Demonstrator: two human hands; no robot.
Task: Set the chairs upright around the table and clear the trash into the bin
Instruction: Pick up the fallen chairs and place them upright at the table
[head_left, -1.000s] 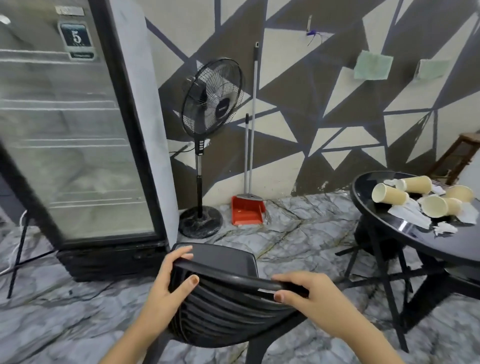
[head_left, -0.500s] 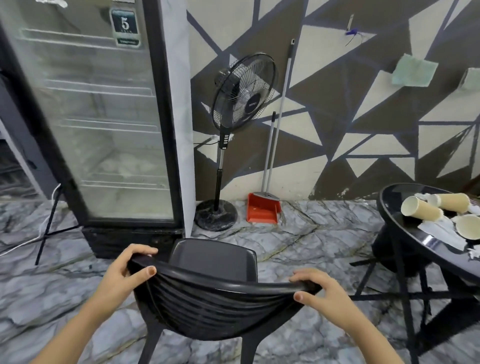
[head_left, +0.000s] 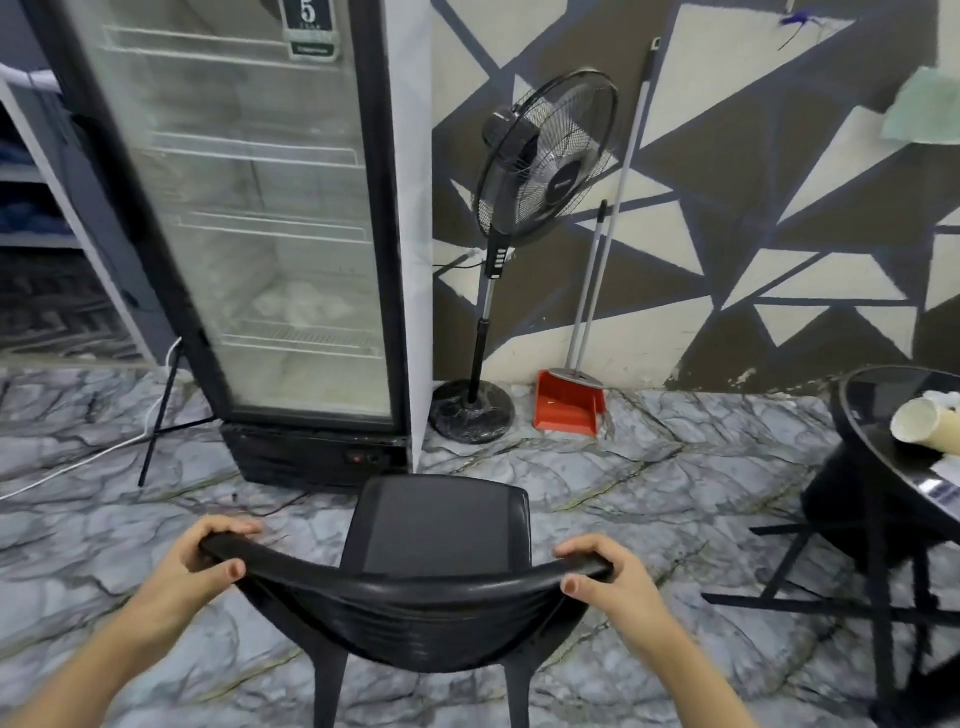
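Marble floor (head_left: 649, 499) carries the chair (head_left: 436, 525) upright at 6 o'clock; left hand (head_left: 192, 564) and right hand (head_left: 613, 577) wrap their fingers round its backrest. At 3 o'clock, the counter (head_left: 862, 415) holds a cup (head_left: 919, 428), trash not yet cleared.

Black plastic chair (head_left: 441, 525), glossy table (head_left: 872, 415)

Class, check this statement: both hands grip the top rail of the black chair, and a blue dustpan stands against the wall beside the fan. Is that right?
Not quite. The head view shows the dustpan is red, not blue. The rest holds: left hand and right hand grip the top rail of the black chair, and the dustpan stands against the wall beside the fan.
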